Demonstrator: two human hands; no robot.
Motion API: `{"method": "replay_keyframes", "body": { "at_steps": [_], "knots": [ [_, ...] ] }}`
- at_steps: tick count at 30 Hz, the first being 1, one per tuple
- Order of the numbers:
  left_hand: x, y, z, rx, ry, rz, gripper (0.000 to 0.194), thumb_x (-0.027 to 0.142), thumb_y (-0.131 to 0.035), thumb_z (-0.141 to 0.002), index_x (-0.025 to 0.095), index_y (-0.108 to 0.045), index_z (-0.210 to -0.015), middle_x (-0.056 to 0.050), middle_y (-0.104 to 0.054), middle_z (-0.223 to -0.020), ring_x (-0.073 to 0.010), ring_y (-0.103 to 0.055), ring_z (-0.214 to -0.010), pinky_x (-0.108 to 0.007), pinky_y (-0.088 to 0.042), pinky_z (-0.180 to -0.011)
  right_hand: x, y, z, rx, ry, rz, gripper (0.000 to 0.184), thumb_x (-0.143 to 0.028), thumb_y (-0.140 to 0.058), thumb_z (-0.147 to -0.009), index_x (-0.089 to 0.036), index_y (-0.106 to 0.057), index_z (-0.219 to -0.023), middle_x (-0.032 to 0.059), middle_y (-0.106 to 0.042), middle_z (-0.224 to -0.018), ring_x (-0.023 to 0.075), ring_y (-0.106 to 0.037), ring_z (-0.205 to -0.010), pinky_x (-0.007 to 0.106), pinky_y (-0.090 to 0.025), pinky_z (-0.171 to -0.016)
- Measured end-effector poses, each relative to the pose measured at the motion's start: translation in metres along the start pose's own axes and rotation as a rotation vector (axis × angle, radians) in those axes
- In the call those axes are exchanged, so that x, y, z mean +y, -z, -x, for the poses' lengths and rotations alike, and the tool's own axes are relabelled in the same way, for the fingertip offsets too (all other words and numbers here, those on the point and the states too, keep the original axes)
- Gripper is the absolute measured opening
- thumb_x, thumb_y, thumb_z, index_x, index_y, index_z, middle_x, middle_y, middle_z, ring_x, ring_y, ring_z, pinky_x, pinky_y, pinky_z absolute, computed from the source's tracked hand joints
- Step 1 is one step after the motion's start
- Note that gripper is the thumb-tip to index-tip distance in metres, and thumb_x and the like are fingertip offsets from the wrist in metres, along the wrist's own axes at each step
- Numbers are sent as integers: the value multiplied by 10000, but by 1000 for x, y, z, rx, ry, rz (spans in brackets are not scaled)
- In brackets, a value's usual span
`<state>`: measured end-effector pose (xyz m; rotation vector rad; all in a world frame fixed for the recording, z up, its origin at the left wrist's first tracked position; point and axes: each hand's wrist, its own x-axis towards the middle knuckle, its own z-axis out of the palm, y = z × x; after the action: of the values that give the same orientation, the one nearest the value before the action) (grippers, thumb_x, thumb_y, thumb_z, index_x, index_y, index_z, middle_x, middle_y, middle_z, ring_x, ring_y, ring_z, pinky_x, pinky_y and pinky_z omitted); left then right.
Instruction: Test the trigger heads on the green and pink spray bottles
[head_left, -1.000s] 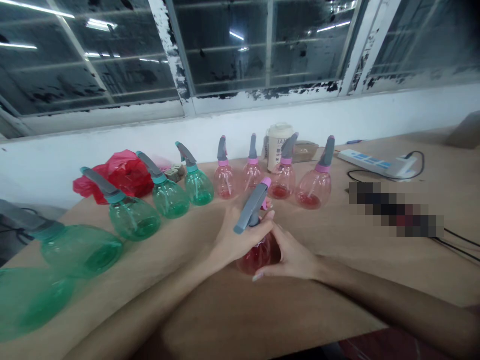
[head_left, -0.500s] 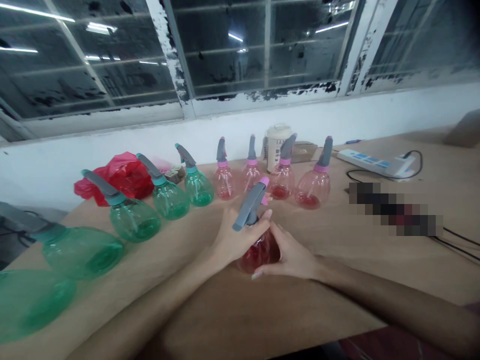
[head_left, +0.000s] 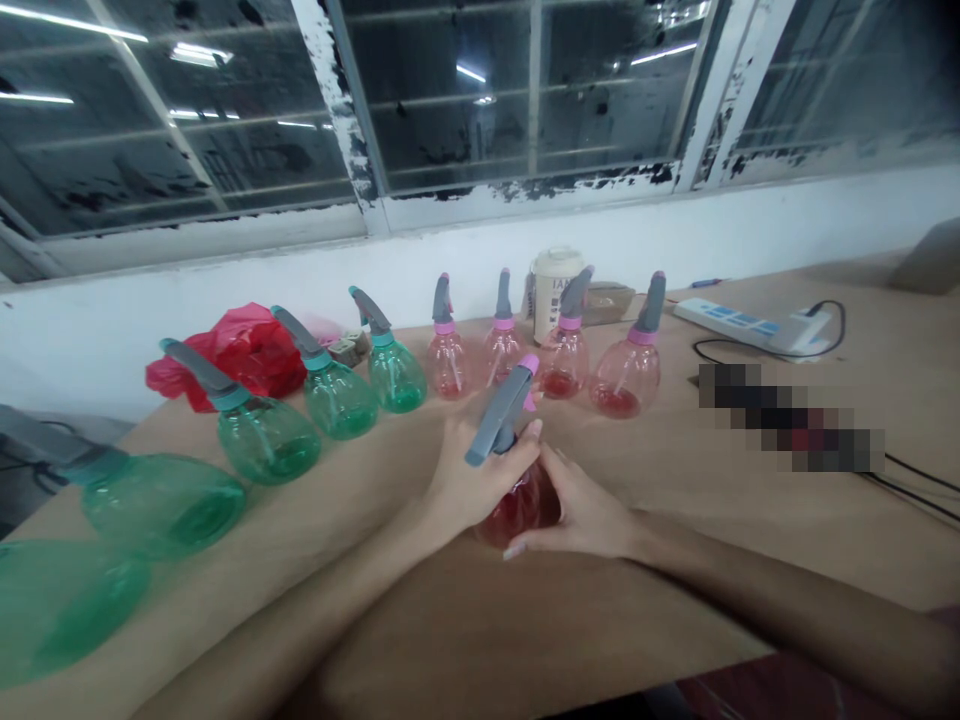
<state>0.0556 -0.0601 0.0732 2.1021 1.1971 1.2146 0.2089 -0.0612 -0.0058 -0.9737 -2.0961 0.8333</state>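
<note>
A pink spray bottle [head_left: 512, 510] with red liquid inside stands on the table in front of me, its grey trigger head topped by a pink nozzle. My left hand [head_left: 474, 465] is wrapped around the neck just under the spray head, and its far fingers are hidden behind the bottle. Around the right side of the bottle's body curls my right hand [head_left: 589, 505], thumb low at the front. Behind them, several pink spray bottles [head_left: 626, 385] form a row, each with a little red liquid. Several green spray bottles [head_left: 341, 400] curve along the left.
A red plastic bag [head_left: 251, 350] lies behind the green bottles. A lidded paper cup [head_left: 553, 290] stands behind the pink row. At right are a white power strip [head_left: 750, 328] with a black cable and a pixelated dark object [head_left: 787, 415]. The wall and windows close off the back.
Almost nothing differs. Both hands keep their hold on the pink spray bottle in the same place, and the view has shifted very slightly.
</note>
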Motion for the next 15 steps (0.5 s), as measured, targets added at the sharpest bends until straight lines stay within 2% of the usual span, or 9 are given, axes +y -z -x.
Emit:
{"method": "replay_keyframes", "body": {
  "at_steps": [7,12,15],
  "knots": [
    [-2,0,-3,-11,-28,-43,155,288,-521,-832,200,-571,-714,-12,-629,-680,-162,-589,-653,-319,-496,-654,0,0,-1,0,19,13,1011,-581,-774,-544,-226,-322,-1376,124,-492,-1323,350,-429,-1239,551,-354,-1030],
    [-1,0,-1,-3,-21,-73,174,297,-521,-842,197,-584,-714,-10,-631,-677,-155,-591,-640,-306,-497,-654,-1,0,-1,-6,-3,12,989,-587,-771,-539,-216,-350,-1354,125,-514,-1289,347,-446,-1221,539,-370,-1017],
    [2,1,1,-13,3,-73,202,294,-520,-844,197,-555,-671,19,-582,-599,-130,-551,-560,-271,-473,-579,0,1,0,-13,-1,8,962,-586,-763,-555,-215,-354,-1342,127,-517,-1281,337,-458,-1206,535,-378,-1004]
  ]
}}
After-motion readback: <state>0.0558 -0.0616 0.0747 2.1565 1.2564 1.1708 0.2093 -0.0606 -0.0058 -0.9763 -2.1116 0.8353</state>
